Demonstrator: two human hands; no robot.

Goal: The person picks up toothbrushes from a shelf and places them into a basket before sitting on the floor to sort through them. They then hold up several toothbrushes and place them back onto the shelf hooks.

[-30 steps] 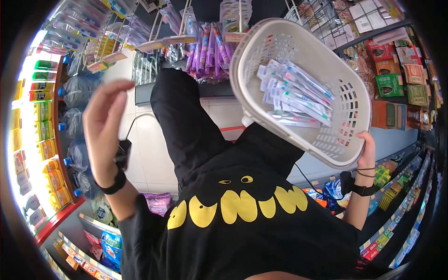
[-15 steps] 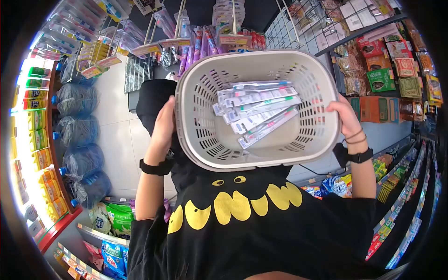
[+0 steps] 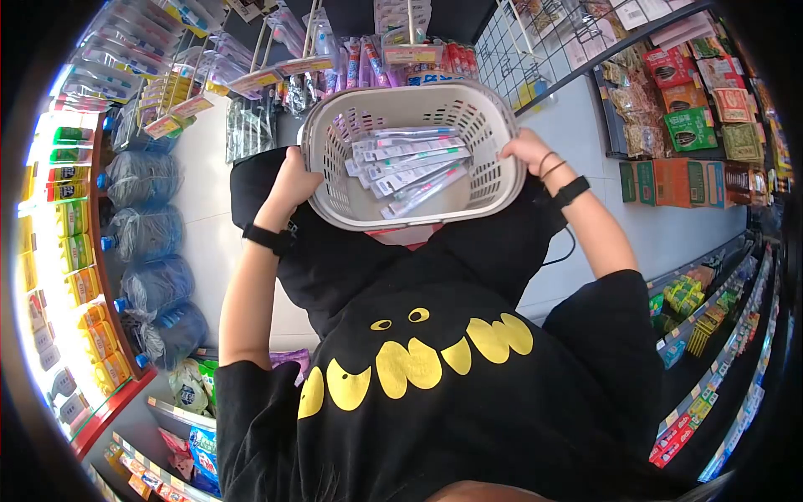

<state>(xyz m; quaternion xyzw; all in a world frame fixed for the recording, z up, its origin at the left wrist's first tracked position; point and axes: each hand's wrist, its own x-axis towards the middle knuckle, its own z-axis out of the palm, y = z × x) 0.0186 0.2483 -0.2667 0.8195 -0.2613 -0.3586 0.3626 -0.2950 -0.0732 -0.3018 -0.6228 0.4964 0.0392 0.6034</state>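
A pale grey plastic basket (image 3: 435, 219) with slotted walls is held out over my lap, its opening turned up towards me. Several packaged toothbrushes (image 3: 410, 165) lie fanned in a pile inside it. On the basket's left end, my left hand (image 3: 293, 180) is closed at the rim, with its fingertips partly hidden behind the wall. My right hand (image 3: 527, 151) grips the right end, fingers hooked over the rim. Neither hand touches the toothbrushes.
Hooks of hanging toothbrushes (image 3: 125, 50) and price tags stand ahead and left. Wrapped water bottles (image 3: 146, 230) line the left floor beside a lit shelf. A wire grid rack (image 3: 535, 42) is ahead right; snack packets (image 3: 690, 130) and low shelves are on the right.
The basket has moved down and away from me, towards the front shelves, and looks smaller. Both hands have travelled with it, still holding its ends. The toothbrushes stay inside.
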